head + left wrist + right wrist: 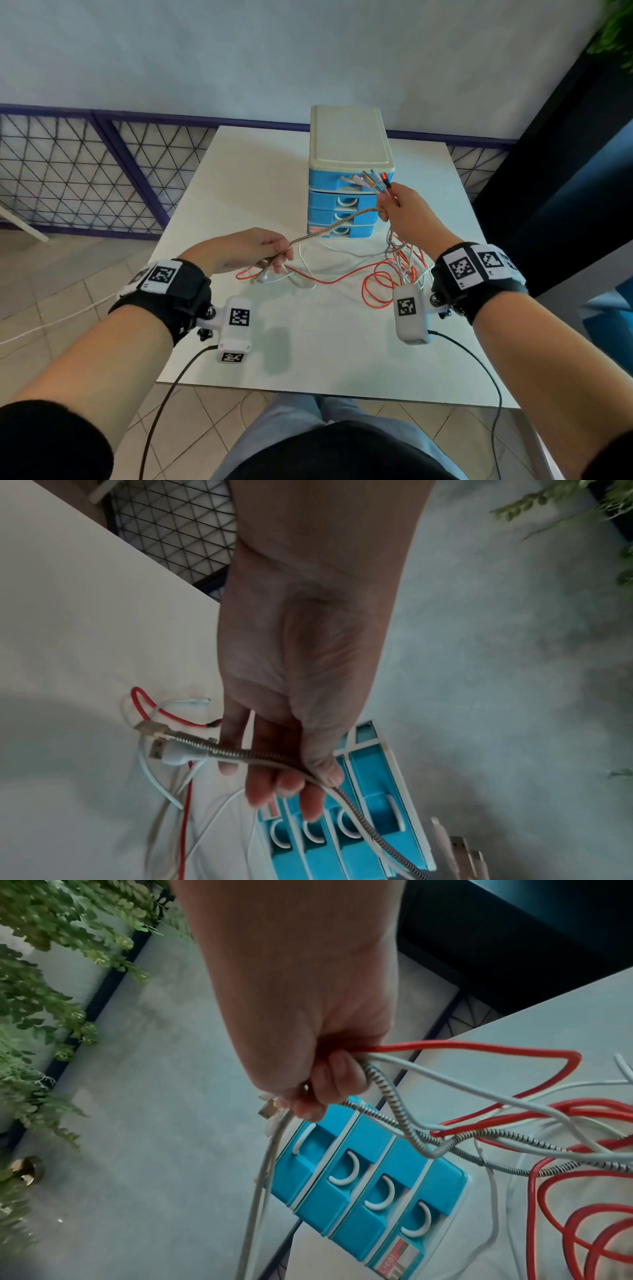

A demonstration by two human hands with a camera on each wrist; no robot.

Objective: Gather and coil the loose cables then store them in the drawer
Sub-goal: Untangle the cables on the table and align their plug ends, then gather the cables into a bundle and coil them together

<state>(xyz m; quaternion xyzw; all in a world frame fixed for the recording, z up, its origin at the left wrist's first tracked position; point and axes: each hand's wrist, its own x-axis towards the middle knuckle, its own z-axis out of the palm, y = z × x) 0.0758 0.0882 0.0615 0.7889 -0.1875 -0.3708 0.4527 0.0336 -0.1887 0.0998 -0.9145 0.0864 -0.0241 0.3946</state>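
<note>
Both hands hold cables above the white table (342, 342). Gripped in the right hand (407, 219) is a bunch of cable ends: the fingers are curled around them, and the plugs (375, 180) stick up out of the fist like a small fan. The left hand (246, 251) pinches the braided cable (334, 226) between thumb and fingers, so this cable runs in a nearly straight line from one hand to the other.

Just behind the right hand stands the drawer unit (346, 192), with a cream top and four blue drawers stacked one over the other. All four drawers look closed. In the right wrist view the unit (369, 1180) is seen just under the fist (318, 1031), and a small label with red letters is on the lowest drawer.

Below and between the two hands the rest of the cables lies loose on the table. The red cable (376, 284) makes several loops under the right wrist and goes across toward the left hand. The white cable (308, 270) lies mixed with it.

Under the left hand (301, 669), the left wrist view shows a metal-braided end with a USB plug (147, 730) and a white plug (167, 752) just beside it; both stick out past the fingers.
</note>
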